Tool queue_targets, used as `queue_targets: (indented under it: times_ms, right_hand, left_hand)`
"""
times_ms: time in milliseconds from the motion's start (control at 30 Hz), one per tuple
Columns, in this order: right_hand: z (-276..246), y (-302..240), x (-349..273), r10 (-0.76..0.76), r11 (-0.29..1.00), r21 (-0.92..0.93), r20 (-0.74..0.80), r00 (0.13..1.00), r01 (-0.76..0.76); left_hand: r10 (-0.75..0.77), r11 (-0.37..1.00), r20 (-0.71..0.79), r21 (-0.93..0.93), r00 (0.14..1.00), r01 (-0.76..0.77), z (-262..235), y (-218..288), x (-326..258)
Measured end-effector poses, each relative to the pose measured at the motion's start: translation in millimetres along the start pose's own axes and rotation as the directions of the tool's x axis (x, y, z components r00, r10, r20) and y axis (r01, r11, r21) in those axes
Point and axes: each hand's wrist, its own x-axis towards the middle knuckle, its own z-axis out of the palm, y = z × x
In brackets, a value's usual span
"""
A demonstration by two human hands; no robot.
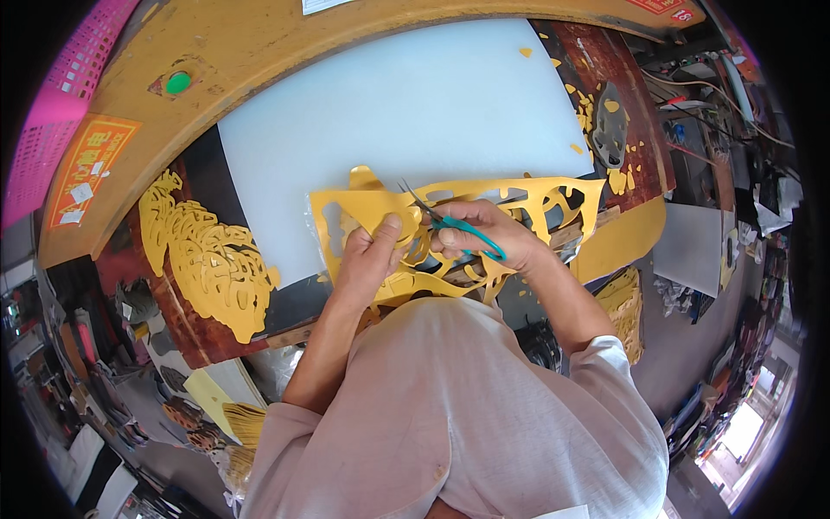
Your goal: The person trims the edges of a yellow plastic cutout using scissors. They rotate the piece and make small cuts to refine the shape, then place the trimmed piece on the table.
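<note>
A thin yellow sheet (361,204), full of cut-out openings, stretches across the near edge of the white board in front of me. My left hand (370,261) pinches its left part between thumb and fingers. In my right hand (497,232) is a pair of scissors (474,233) with teal handles, fingers wrapped around them. The blades point up and left over the sheet, just right of my left thumb, and look slightly apart. Whether they touch the yellow material I cannot tell. Narrow yellow strips hang between my two hands.
Beyond the sheet lies a large white board (389,112). Yellow cut pieces are piled (216,268) at the left. At the right, yellow scraps lie around a dark oval dish (610,130). A yellow machine beam (233,54) with a green button (178,83) crosses the far side.
</note>
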Motion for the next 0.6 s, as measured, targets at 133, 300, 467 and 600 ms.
queue_targets:
  times_ms: [133,300,467,600]
  right_hand:
    - [5,-1,-2,0.123,0.990,-0.043,-0.156,0.980,-0.132]
    - [-9,-21,-19,0.039,0.988,-0.136,-0.199,0.979,-0.067]
    - [-33,-47,-25,0.061,0.792,-0.607,-0.030,0.998,-0.067]
    - [-31,-51,-22,0.071,0.720,-0.692,0.005,0.997,-0.047]
  left_hand:
    - [-0.017,0.999,0.030,0.051,0.999,0.015,-6,-5,-1]
    - [0.077,0.989,-0.037,0.131,0.996,-0.071,-9,-16,-4]
    - [0.129,0.961,0.034,0.243,0.991,-0.133,-10,-15,-10]
    - [0.028,0.981,0.052,0.192,0.998,-0.038,-18,-12,-15]
